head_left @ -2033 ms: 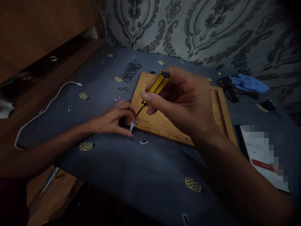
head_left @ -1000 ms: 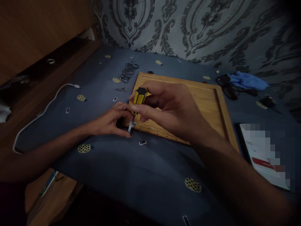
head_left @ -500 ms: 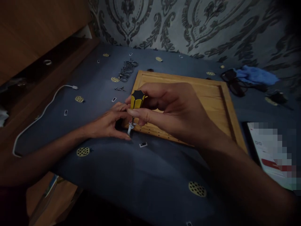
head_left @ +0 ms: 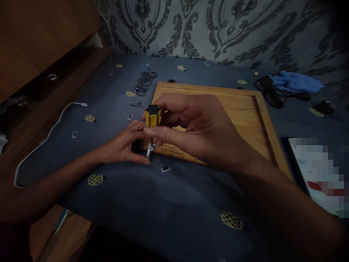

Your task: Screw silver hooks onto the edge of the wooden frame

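My right hand (head_left: 196, 131) is closed round a screwdriver (head_left: 153, 115) with a short yellow-and-black handle. The screwdriver stands upright, its shaft pointing down at a small silver metal hook (head_left: 149, 151) on the near left corner of a wooden board (head_left: 231, 105). Around that corner curls my left hand (head_left: 125, 145), its thumb tip against the hook's lower end. Its other fingers are partly hidden behind the right hand. A row of small dark holes runs along the board's near edge. Whether a screw sits under the screwdriver tip is too small to tell.
Beyond the board's left edge lie a pile of metal hooks (head_left: 145, 82) and several small screws (head_left: 136, 104). Sunglasses (head_left: 269, 91) and a blue cloth (head_left: 298, 82) are at the back right. A phone (head_left: 308, 171) lies right, a white cable (head_left: 51, 127) left.
The view has shifted slightly. The screwdriver handle has turned a little in my right hand and still stands over the hook. My left hand keeps its place at the corner.
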{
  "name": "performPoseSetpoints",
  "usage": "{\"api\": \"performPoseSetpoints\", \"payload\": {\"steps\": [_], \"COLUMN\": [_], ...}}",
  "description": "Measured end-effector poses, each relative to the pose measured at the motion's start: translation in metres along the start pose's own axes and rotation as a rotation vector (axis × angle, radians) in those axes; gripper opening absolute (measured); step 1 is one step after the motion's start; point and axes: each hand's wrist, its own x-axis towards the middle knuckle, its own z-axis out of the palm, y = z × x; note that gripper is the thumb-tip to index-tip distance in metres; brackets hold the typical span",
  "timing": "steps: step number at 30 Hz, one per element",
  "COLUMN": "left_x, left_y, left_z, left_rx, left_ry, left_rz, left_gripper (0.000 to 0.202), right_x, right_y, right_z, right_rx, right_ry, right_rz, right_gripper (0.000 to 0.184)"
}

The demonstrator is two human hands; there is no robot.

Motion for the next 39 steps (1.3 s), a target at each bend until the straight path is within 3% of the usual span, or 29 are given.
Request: {"api": "performPoseSetpoints", "payload": {"steps": [4, 10, 20, 24, 39], "left_x": [0.000, 0.000, 0.001, 0.001, 0.000], "left_y": [0.000, -0.002, -0.003, -0.002, -0.001], "left_z": [0.000, -0.001, -0.004, -0.005, -0.005], "left_rx": [0.021, 0.007, 0.040, 0.039, 0.019], "left_ry": [0.008, -0.021, -0.038, -0.035, -0.024], "left_rz": [-0.002, -0.012, 0.029, 0.023, 0.029], "left_gripper": [0.052, 0.053, 0.046, 0.045, 0.050], "right_x": [0.001, 0.001, 0.001, 0.001, 0.001], "right_y": [0.002, 0.003, 0.010, 0.008, 0.017], "right_z": [0.001, -0.001, 0.007, 0.004, 0.007], "right_rx": [-0.015, -0.094, -0.092, -0.089, -0.215], "right_ry": [0.045, -0.027, 0.329, 0.286, 0.254], "right_rz": [0.002, -0.007, -0.080, -0.058, -0.068], "right_gripper": [0.016, 0.016, 0.029, 0.035, 0.032]}}
